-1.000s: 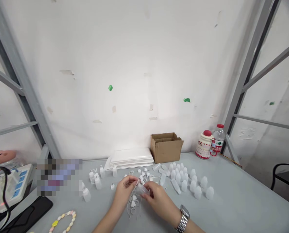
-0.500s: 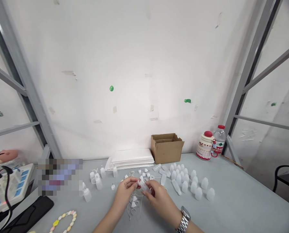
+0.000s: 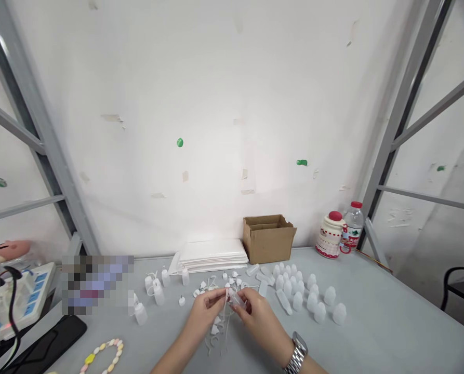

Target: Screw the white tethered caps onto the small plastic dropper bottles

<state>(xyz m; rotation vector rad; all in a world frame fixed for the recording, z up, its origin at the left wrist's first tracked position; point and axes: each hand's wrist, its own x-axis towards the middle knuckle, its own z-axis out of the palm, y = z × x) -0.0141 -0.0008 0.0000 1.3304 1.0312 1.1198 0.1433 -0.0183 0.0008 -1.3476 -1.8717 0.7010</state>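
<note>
In the middle of the grey table my right hand (image 3: 258, 314) is closed around a small translucent plastic bottle (image 3: 237, 301), tilted with its neck toward the left. My left hand (image 3: 207, 313) pinches at that neck end, where a white cord (image 3: 226, 314) hangs down; the fingers hide most of the small piece there. Below and behind the hands lie loose white caps (image 3: 215, 329) with cords. To the left stand several small white bottles (image 3: 159, 295), some with cords. Rounded translucent pieces (image 3: 312, 301) stand in a group at the right.
A cardboard box (image 3: 268, 246) and a stack of white sheets (image 3: 212, 255) sit against the wall. A cream jar with a red lid (image 3: 330, 236) and a water bottle (image 3: 352, 228) stand back right. At left are a black phone (image 3: 44, 345), a bead bracelet (image 3: 117, 358) and a power strip (image 3: 32, 301).
The left fingers have come closer to the bottle's neck end, and the bottle has shifted slightly to the right. The view has shifted very slightly; other things stay in place.
</note>
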